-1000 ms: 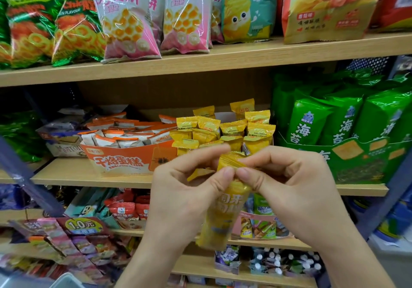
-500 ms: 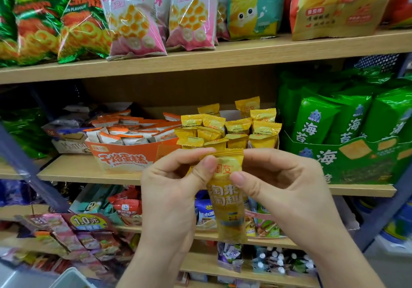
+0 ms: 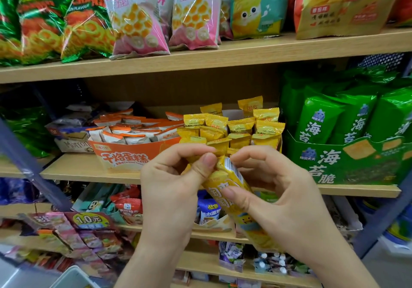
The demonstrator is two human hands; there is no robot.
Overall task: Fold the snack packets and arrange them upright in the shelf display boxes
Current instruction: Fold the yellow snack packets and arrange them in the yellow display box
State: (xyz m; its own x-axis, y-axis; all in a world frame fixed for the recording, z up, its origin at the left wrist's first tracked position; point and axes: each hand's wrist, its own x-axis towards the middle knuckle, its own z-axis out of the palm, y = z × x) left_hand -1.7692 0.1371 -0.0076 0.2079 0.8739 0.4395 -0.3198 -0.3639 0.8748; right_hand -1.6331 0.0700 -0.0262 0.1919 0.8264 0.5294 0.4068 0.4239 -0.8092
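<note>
Both hands at chest height in front of the middle shelf point(image 3: 89, 167), holding one yellow snack packet point(image 3: 249, 223) between them. Left hand point(image 3: 176, 182) is clamped on the packet's top end, thumb + index pinching the crinkled seal, other fingers curled in. Right hand point(image 3: 278, 189) also grips it: thumb pressed on the printed front, fingers wrapped behind, index curled over near the top. Packet is tilted, top end up-left and bottom end down-right, clear of the shelf. Its top part looks bent over, w/ a white patch w/ print showing; can't tell how far it's folded. Just behind the hands, on the middle shelf, more yellow packets point(image 3: 240, 127) stand upright in rows in their display box; box itself mostly hidden by the hands. Left of them, touching, an orange display box point(image 3: 124, 156) w/ orange-white packets point(image 3: 124, 131) lying leaned over, not neat. Right of the yellow ones, a green box point(image 3: 356, 160) full of tall green packs point(image 3: 318, 120). Top shelf point(image 3: 245, 51): green bags point(image 3: 44, 20) at left, pink bags point(image 3: 133, 15) mid, teal bag point(image 3: 256, 4), red-yellow bag point(image 3: 341, 4) at right. Lower shelves hold small mixed packets, blurry.
</note>
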